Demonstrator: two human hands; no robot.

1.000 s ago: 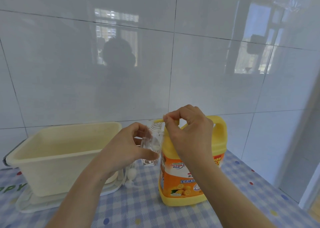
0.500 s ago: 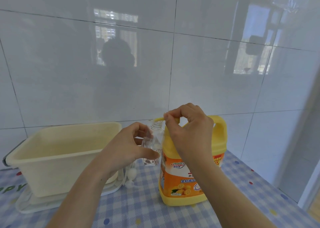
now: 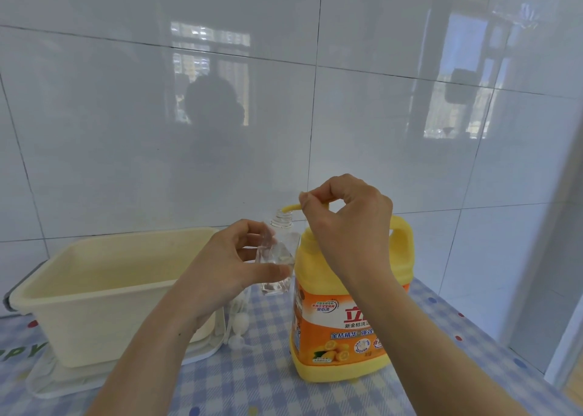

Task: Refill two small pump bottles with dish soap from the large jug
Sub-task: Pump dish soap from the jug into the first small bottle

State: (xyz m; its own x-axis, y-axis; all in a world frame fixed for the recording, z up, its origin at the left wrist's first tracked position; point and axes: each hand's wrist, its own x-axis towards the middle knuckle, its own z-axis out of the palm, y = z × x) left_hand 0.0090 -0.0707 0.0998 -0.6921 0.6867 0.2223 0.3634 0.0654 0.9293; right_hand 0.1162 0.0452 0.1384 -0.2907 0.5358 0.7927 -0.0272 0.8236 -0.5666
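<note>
Head view: left hand (image 3: 230, 264) grasps a clear, uncapped small bottle (image 3: 277, 257), held above the checked worktop (image 3: 252, 384). At its 3 o'clock, touching, stands the yellow jug (image 3: 344, 327). Right hand (image 3: 347, 223) pinches the jug's pump spout (image 3: 291, 207), nozzle over the bottle mouth. Cream tub (image 3: 104, 289) at 9 o'clock.

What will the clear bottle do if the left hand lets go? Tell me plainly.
The clear bottle looks empty and thin-walled, so probably very light and easy to tip. It is tall and narrow, held off the tablecloth by the left hand, so it would likely fall and roll. Smooth plastic may be slippery if soap from the jug spills.
</note>
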